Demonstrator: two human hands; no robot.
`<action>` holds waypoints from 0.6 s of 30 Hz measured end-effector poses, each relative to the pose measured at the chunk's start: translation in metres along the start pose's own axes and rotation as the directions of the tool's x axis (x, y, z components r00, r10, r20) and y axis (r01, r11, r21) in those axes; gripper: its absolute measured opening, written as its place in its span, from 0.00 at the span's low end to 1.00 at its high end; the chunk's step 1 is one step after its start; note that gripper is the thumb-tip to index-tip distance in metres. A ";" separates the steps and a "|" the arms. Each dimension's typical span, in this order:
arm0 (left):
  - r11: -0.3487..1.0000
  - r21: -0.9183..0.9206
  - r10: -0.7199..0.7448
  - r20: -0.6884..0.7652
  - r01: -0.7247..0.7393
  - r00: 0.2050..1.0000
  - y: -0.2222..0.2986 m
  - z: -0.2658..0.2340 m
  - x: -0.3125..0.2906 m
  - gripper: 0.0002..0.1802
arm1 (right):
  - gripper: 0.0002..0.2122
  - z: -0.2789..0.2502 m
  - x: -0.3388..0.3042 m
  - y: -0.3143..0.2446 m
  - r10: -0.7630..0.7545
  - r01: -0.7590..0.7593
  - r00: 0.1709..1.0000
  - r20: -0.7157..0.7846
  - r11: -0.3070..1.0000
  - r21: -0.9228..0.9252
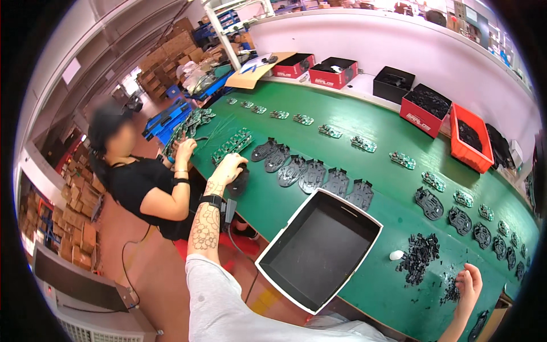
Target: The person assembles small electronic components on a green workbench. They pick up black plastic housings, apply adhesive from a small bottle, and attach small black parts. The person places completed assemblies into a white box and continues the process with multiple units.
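Note:
My left hand is stretched out to the far left edge of the green bench, its fingers closed over a dark rounded plastic shell. Beside it lie a panel of green circuit boards and a row of black mouse bases. At the right, my right hand hovers by a scatter of tiny black parts, fingers curled with the tips together. Whatever it may hold is too small to make out. A larger heap of black pieces and a small white object lie nearby.
A black tray with white rim overhangs the bench's near edge. Single circuit boards line the bench, with more mouse bases at right. Red boxes and an orange bin stand behind. A co-worker handles boards at left.

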State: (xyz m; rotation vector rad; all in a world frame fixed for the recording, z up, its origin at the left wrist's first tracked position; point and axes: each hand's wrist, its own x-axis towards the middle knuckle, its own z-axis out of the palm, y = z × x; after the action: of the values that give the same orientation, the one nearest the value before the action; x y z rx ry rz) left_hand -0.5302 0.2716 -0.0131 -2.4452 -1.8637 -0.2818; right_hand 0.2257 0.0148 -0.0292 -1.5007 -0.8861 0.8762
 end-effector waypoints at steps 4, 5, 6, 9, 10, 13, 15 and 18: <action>0.997 -0.050 -0.058 0.046 0.060 0.997 -0.009 0.017 0.022 0.23 | 0.11 -0.006 -0.017 -0.003 0.041 -0.045 0.996 -0.075 0.998 -0.047; 0.994 -0.082 -0.072 0.053 0.077 0.996 -0.009 0.015 0.028 0.24 | 0.10 -0.006 -0.018 -0.002 0.040 -0.044 0.995 -0.086 0.998 -0.047; 0.989 -0.121 -0.079 0.068 0.087 0.995 -0.004 0.018 0.037 0.25 | 0.10 -0.008 -0.017 -0.002 0.043 -0.049 0.993 -0.105 0.997 -0.054; 0.995 -0.098 0.011 -0.006 -0.011 1.000 -0.005 0.031 0.042 0.31 | 0.09 -0.012 -0.007 0.000 0.048 -0.047 0.993 -0.112 0.999 0.014; 0.990 -0.135 -0.039 0.025 0.042 0.999 0.016 0.022 0.046 0.34 | 0.08 -0.013 0.000 -0.008 0.022 -0.022 0.998 -0.054 1.000 -0.006; 0.978 -0.209 -0.026 -0.043 0.016 0.999 0.004 0.028 0.018 0.39 | 0.07 -0.001 0.035 -0.019 -0.006 0.014 0.999 0.050 0.989 -0.149; 0.988 -0.156 -0.010 -0.151 -0.014 0.988 0.004 0.039 0.010 0.35 | 0.08 0.013 0.054 -0.029 -0.079 0.106 0.992 0.099 0.944 -0.313; 0.994 -0.091 0.037 -0.202 -0.057 0.979 0.047 0.023 0.014 0.30 | 0.10 0.016 0.072 -0.025 -0.102 0.209 0.971 0.218 0.805 -0.556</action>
State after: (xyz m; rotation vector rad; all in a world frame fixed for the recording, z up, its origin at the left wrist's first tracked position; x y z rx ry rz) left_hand -0.4789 0.2761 -0.0305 -2.4121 -1.7452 -0.6048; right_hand 0.2414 0.0883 -0.0092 -1.8454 -1.4870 0.6484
